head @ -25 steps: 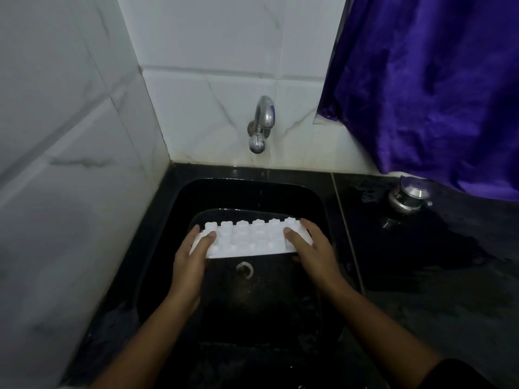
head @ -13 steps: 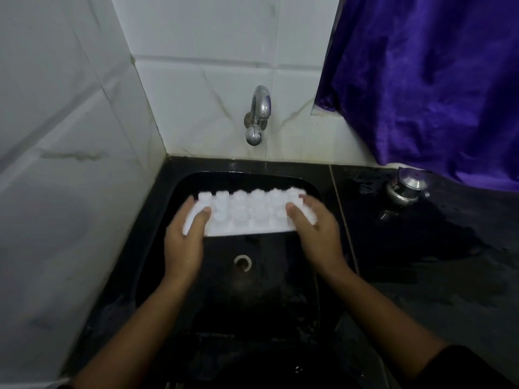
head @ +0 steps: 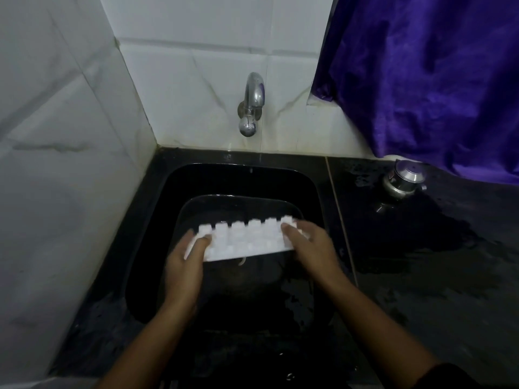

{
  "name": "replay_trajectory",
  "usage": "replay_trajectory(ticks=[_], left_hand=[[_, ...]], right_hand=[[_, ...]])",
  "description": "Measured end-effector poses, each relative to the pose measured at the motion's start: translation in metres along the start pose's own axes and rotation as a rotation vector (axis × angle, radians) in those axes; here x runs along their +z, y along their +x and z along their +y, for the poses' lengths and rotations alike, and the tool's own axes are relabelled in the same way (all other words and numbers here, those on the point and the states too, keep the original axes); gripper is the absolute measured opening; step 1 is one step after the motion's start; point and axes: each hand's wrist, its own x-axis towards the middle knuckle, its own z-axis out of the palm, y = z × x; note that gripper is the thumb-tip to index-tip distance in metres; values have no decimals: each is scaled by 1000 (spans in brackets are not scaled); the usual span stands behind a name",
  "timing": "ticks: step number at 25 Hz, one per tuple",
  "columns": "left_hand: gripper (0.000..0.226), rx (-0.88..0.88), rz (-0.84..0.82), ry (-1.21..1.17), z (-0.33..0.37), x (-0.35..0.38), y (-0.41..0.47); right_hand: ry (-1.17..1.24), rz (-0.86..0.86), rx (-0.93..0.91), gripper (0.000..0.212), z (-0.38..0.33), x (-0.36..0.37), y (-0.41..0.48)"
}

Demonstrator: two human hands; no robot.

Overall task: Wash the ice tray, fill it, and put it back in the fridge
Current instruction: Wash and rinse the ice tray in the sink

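Observation:
A white ice tray point(head: 247, 239) is held upside down over the black sink point(head: 157, 209), its cube bumps facing up and slightly blurred. My left hand point(head: 184, 262) grips the tray's left end, thumb on top. At the right end my right hand point(head: 311, 248) grips it the same way. The tray hangs just above the drain point(head: 242, 260). A chrome tap point(head: 251, 103) juts from the tiled back wall above the sink; no water stream shows.
White marble tiles close off the left side and the back. A wet black counter point(head: 421, 262) extends to the right, with a small steel pot point(head: 404, 179) at its back. A purple curtain point(head: 427, 74) hangs at the upper right.
Both hands rose with the tray toward the tap, then dropped it back low in the sink; it now tilts slightly up to the right.

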Motion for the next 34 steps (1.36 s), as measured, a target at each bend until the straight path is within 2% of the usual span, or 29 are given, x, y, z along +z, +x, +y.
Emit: replay_trajectory(ticks=[1,3,6,7,9,11,14,17,19,21,23,25,26,27,29,31,32,34], left_hand=[[33,71,0,-6,5,0,-3],[32,43,-16,-45,9,0,-1],[23,-132,-25,-37,2,-1,5],[23,-126,3,-36,6,2,0],[30,26,4,23,2,-1,-4],[35,45,-25,41,-2,-2,-5],[26,-105,0,-6,-9,0,0],[39,31,-10,11,4,2,-10],[28,-18,-3,-23,9,4,-10],[24,-179,1,-12,7,7,-9],[38,-94,21,-3,7,6,-13],[46,0,-16,0,1,1,-16],[45,6,-22,-23,-3,0,-19],[42,-5,-9,15,-7,1,-21],[40,-6,18,83,-14,2,-24],[46,109,29,212,-12,3,-29],[46,109,32,248,-13,2,-30],[41,-80,43,224,-16,4,-30]], right_hand=[[55,60,-96,39,-1,-3,-1],[49,53,-147,41,-1,-6,-5],[-144,-131,62,47,10,-2,-3],[-162,-128,56,49,9,-3,-4],[-26,-20,-78,54,10,-7,-9],[-23,-10,-101,58,17,-6,-11],[-165,-131,83,38,18,-8,-7],[3,-23,-58,37,15,-13,-10],[-24,-89,-39,51,15,-10,-11],[-143,-193,101,56,19,-7,-6],[-65,-112,34,40,15,-10,-10],[25,-50,-52,45,22,-13,-15],[-16,-74,-48,48,26,-13,-17],[-86,-129,15,46,25,-13,-20],[-76,-152,79,36,24,-14,-21],[13,-50,-36,40,23,-17,-24],[17,-40,-60,41,27,-18,-26],[-51,-160,78,39,29,-20,-29]])
